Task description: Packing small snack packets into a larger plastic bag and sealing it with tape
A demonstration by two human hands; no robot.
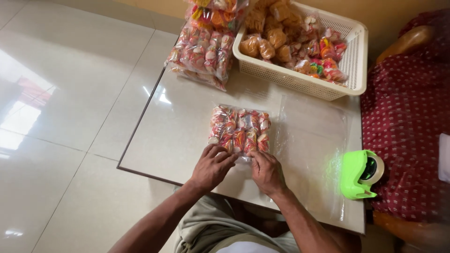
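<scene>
snack bag (240,130): clear, flat, packed with red-white-orange pieces.

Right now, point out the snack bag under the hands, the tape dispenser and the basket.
Snack bag (239,128), head view, middle of the clear pack.
Tape dispenser (355,174), head view, green body.
Basket (358,56), head view, right wall.

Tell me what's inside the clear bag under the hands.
The clear bag holds rows of small red, white and orange snack packets. The left hand and right hand cover its near edge, so whatever lies there is hidden.
</scene>
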